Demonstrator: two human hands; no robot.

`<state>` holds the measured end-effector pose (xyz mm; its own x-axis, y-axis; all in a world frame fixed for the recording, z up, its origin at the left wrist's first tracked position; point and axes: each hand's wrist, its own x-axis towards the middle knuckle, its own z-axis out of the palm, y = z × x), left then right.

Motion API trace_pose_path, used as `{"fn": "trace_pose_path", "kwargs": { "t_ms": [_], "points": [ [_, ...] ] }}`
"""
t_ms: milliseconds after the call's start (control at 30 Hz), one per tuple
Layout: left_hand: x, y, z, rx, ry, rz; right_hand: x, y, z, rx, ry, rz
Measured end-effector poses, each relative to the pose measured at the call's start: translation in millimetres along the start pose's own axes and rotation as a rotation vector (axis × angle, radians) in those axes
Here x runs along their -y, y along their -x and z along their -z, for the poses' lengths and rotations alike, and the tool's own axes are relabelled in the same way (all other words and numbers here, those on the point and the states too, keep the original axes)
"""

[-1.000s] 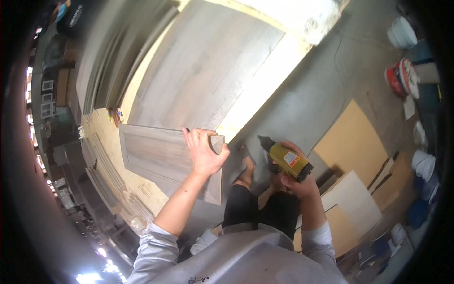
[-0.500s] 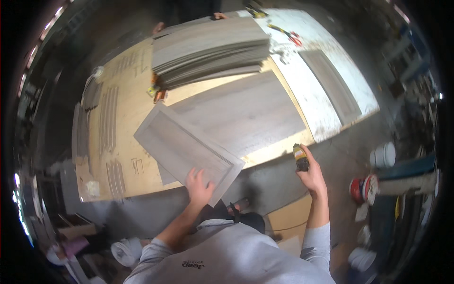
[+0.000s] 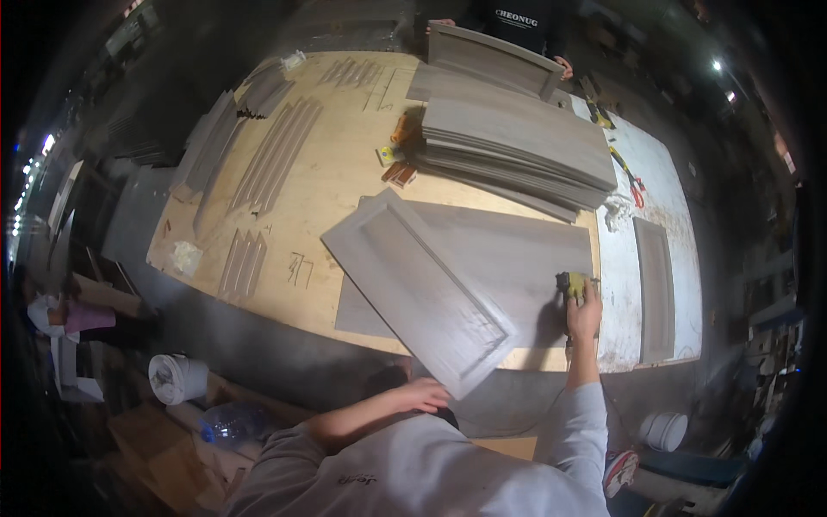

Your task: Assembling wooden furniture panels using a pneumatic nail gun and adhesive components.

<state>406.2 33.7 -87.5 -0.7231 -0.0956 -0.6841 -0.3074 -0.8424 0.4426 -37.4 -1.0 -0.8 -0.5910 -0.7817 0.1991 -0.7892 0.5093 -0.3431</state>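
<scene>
In my right hand (image 3: 584, 317) is a compact yellow-green and black power tool (image 3: 572, 286), with my fingers closed round it. It is above the right end of a large flat grey board (image 3: 525, 250). A framed grey cabinet door panel (image 3: 431, 280) lies slantwise across that board, its near corner jutting past the table edge. My left hand (image 3: 420, 395) is beside that near corner, fingers stretched toward the panel's edge and seeming to touch it. Between the board and the far side rises a stack of grey panels (image 3: 517, 138).
Across the table (image 3: 327, 189) a person's hands (image 3: 563, 67) hold up another framed panel (image 3: 491, 60). Thin strips (image 3: 276, 155) lie at left. Red-handled pliers (image 3: 637, 191) and a narrow panel (image 3: 655, 289) rest on the white part at right. White buckets (image 3: 178, 379) stand on the floor.
My view has shifted. My right hand has carried the tool from off the table's edge to over the board. My left hand has slid off the panel's face to its near corner. The other person has raised a panel.
</scene>
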Motion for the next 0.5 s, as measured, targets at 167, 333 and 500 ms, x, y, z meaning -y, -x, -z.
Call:
{"fn": "trace_pose_path", "kwargs": {
  "t_ms": [167, 333, 500],
  "points": [
    [-79.2, -40.0, -28.0, -0.036, -0.925, -0.371, -28.4, 58.1, -39.8, -0.022, -0.387, -0.202],
    [-249.0, 0.6, 75.1, -1.131, -1.279, -0.572, 23.1, 103.4, -53.0, 0.268, -0.428, -0.498],
    [-313.0, 16.1, 176.0, -1.455, -1.254, -0.368, 28.3, 100.9, -85.8, 0.088, -0.336, -0.548]
  ]
}}
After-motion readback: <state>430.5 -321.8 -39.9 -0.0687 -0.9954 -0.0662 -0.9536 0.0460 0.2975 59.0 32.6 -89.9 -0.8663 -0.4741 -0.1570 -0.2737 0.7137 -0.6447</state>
